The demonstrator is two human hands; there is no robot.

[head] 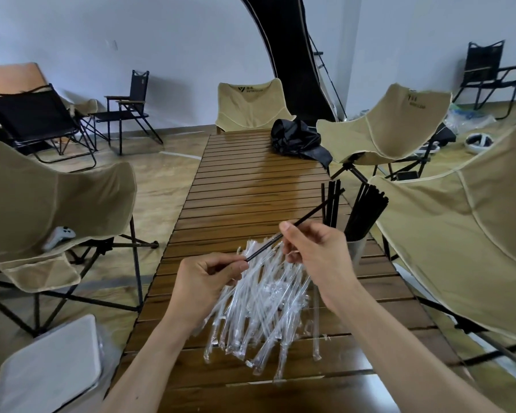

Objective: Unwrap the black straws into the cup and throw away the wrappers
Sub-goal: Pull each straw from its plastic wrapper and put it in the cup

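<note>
Head view over a slatted wooden table (245, 186) ringed by tan folding chairs (57, 198); a heap of clear wrappers (268, 296) covers the near boards; a cup (356, 248) of black straws (365, 213) stands at the right edge, its base hidden behind the right hand (316, 251); both hands pinch one black straw (295, 231), the left hand (203, 281) at its lower end; whether any wrapper remains on it is unclear.

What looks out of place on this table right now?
The wrappers: a loose heap of clear sleeves sprawls across the table under both hands instead of being binned. A black bag also lies crumpled at the far end.
</note>
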